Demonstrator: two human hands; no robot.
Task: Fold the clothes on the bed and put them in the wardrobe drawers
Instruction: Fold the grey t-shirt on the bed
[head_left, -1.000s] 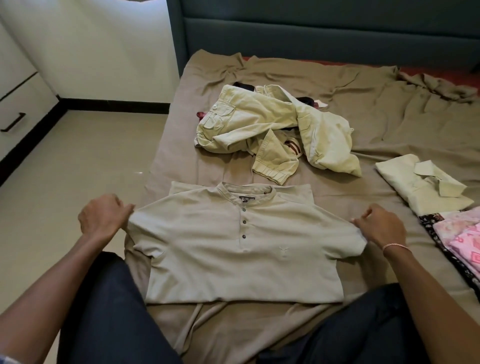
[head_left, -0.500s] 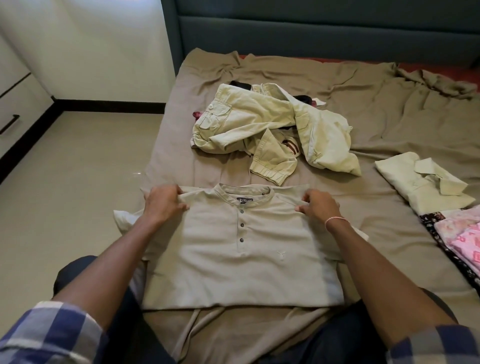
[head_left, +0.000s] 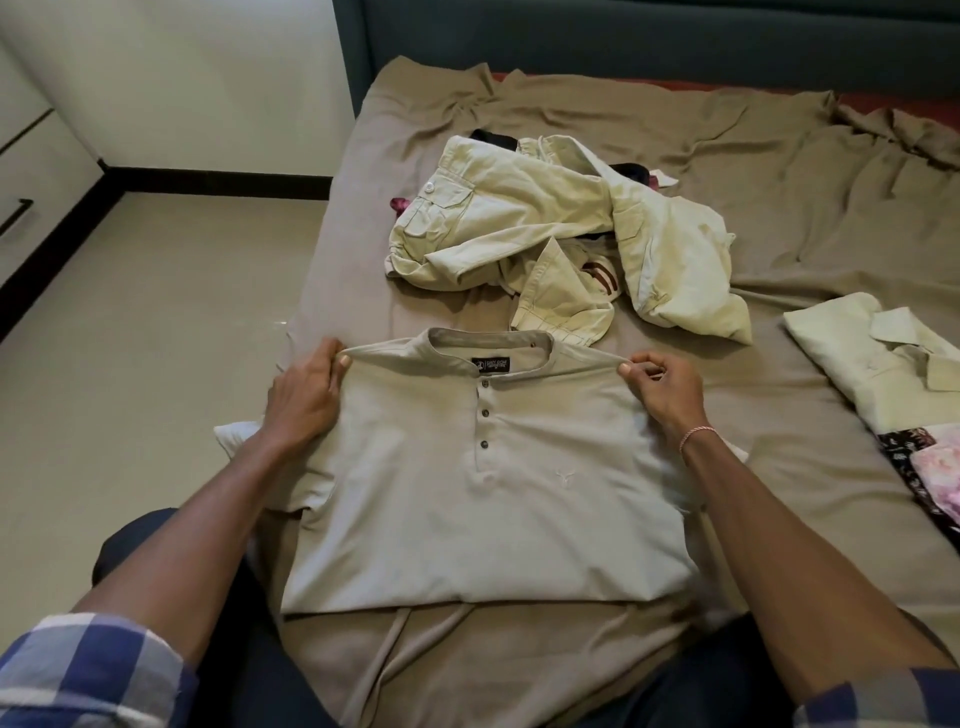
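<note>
A beige button-neck shirt (head_left: 483, 499) lies front-up on the brown bed sheet (head_left: 779, 218), its lower part folded under. My left hand (head_left: 304, 395) pinches its left shoulder and my right hand (head_left: 660, 387) pinches its right shoulder, lifting the shoulder line a little off the bed. Behind it sits a crumpled pile of pale green clothes (head_left: 561, 234). A folded pale green shirt (head_left: 883, 358) rests at the right, with a floral pink and black garment (head_left: 930, 467) below it.
Wardrobe drawers (head_left: 21, 171) with a dark handle stand at the far left across the tiled floor (head_left: 130, 338). A teal headboard (head_left: 623, 36) runs along the back of the bed. My knees in dark trousers press against the near bed edge.
Both hands moved from the sleeve ends inward to the shoulders, and now they pinch and lift the shoulder seams. The sleeves are tucked behind the shirt.
</note>
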